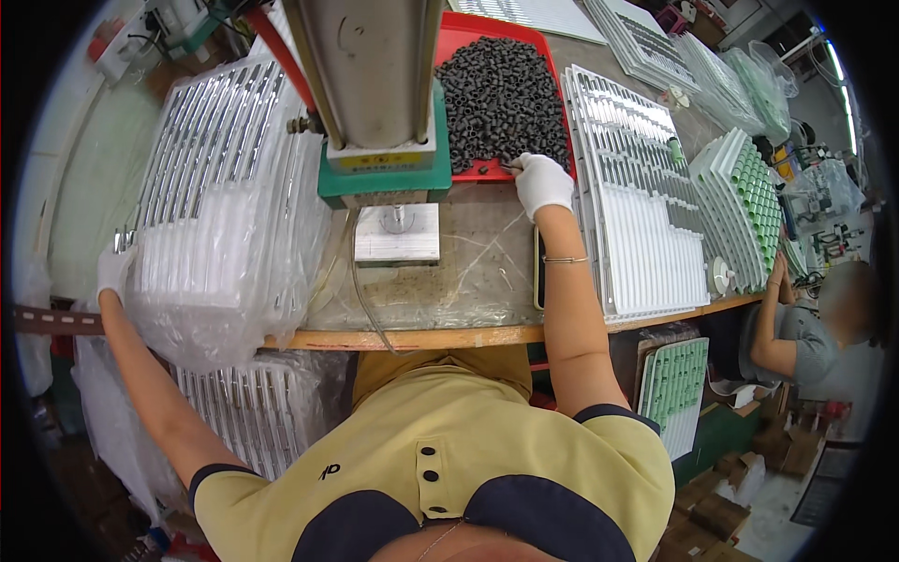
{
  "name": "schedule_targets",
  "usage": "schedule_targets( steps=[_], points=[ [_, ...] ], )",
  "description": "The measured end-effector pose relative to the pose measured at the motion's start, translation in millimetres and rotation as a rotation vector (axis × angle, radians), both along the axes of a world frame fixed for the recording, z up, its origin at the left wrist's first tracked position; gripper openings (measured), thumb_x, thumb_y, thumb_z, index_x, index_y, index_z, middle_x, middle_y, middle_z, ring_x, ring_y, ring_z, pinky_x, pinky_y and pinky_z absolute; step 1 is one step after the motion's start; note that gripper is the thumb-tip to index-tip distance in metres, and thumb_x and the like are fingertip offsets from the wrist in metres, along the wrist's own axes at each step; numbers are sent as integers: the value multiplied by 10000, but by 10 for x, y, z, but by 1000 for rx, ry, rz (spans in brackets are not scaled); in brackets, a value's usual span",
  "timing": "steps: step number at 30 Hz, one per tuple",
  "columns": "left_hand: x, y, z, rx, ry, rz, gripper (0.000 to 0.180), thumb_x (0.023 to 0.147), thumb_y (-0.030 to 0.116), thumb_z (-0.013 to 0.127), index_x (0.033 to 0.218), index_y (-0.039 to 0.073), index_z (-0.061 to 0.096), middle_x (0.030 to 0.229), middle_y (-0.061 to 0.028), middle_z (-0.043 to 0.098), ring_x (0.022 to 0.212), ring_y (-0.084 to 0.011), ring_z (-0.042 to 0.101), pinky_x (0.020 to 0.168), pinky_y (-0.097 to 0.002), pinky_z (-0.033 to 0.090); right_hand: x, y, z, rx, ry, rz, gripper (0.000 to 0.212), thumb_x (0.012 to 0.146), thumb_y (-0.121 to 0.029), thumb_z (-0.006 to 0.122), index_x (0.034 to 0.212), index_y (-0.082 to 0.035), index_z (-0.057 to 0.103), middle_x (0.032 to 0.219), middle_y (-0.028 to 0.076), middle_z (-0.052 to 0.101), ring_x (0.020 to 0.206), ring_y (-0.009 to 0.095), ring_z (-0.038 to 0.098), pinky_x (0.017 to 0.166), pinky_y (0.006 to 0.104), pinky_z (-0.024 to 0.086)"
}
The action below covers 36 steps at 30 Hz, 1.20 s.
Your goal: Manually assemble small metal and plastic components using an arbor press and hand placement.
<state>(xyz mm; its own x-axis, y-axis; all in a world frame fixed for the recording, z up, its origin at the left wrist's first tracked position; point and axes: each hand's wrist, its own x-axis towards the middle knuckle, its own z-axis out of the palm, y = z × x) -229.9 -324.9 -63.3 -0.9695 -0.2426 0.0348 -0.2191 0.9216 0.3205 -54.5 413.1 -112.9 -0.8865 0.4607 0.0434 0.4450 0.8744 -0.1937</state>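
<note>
At the far left, my left hand, in a white glove, is closed around a few shiny metal tubes whose ends stick up above the fingers. It is beside a white ridged tray with rows of silver tubes, wrapped in clear plastic. My right hand, also gloved, reaches to the front edge of a red tray heaped with small black hollow pieces. Its thumb and fingers are pinched together; what is between them is too small to make out.
A press with a green head stands mid-bench above a pale block. Right of the red tray lies a white ridged tray with dark and silver tubes, then a stacked tray of green tubes. Another person works at far right.
</note>
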Motion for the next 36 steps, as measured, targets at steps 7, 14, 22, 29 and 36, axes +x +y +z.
schedule_targets(
  steps=[7,14,22,29,36],
  points=[
    [1036,1485,676,624,361,-87,223,833,199,648,975,37,589,823,11,531,703,-89,473,622,-255,404,-239,172,-108,-26,-193,30,218,873,-283,528,967,-168,688,965,136,668,910,319,642,765,414,509],
    [2162,3812,443,805,-83,-637,312,666,84,764,937,52,612,837,-32,582,785,-119,580,698,-264,486,-62,179,-109,-128,-10,54,193,865,-267,552,941,-187,709,959,92,678,898,296,646,766,410,506],
    [2155,4892,-431,963,-77,-663,260,695,123,777,874,20,620,784,-70,646,688,-121,594,648,-264,480,1028,-521,694,-333,420,399,110,757,-81,674,866,-72,683,825,80,643,789,263,606,713,330,489],
    [2334,5161,-504,846,52,-815,269,717,73,763,920,40,589,783,-21,620,689,-100,560,656,-248,458,1416,-498,872,129,296,419,96,750,-201,664,793,-116,675,787,48,621,764,250,604,678,360,494],
    [2509,5433,-498,699,378,-965,235,676,66,762,847,64,601,780,-91,587,701,-271,586,646,-337,472,1591,-394,789,258,221,345,66,756,-164,607,726,-107,623,728,85,594,686,273,610,568,393,501]
  ],
)
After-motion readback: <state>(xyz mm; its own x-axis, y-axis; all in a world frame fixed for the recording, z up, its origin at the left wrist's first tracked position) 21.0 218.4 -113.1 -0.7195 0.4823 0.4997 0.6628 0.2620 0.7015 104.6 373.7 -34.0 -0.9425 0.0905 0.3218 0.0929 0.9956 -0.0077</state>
